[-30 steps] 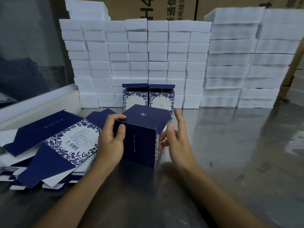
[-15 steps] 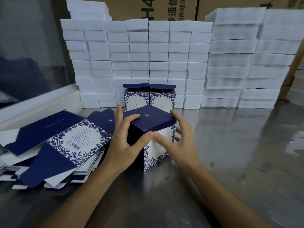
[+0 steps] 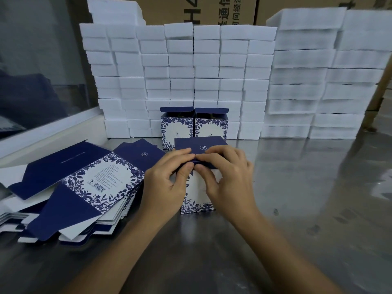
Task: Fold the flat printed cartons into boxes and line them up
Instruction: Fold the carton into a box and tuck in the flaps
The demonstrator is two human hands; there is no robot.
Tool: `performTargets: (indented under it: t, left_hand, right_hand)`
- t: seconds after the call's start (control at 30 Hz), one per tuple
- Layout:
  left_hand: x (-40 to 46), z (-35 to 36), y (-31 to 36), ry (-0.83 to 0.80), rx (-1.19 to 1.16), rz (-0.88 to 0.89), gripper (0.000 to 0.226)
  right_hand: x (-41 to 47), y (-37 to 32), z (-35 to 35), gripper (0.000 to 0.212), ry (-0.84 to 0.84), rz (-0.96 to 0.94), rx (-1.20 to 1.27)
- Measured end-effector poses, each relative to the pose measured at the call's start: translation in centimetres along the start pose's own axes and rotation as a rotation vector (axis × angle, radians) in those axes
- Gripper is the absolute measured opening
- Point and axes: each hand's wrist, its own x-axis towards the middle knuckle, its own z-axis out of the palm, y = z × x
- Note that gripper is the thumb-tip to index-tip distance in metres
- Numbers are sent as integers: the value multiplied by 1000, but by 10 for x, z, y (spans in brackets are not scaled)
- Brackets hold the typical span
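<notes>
Steel table (image 3: 297, 209), foam blocks (image 3: 212, 71) far; left hand (image 3: 167, 185) and right hand (image 3: 229, 179) pinch box (image 3: 196, 198) lid edge; flat cartons (image 3: 84, 187) left.

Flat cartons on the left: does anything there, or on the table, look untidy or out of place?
The flat cartons lie in a loose, fanned pile, edges not squared, flaps sticking out at different angles. The two boxes at the back stand straight, side by side, lids still open. The foam stacks look orderly. No damage or spill shows.
</notes>
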Motion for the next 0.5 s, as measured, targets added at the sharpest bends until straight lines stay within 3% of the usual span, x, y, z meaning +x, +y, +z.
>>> performTargets:
  t: [0.5]
  left_hand:
    - [1,1,-7,21,49,17,20]
  right_hand:
    - [6,16,-1,15,25,59,144]
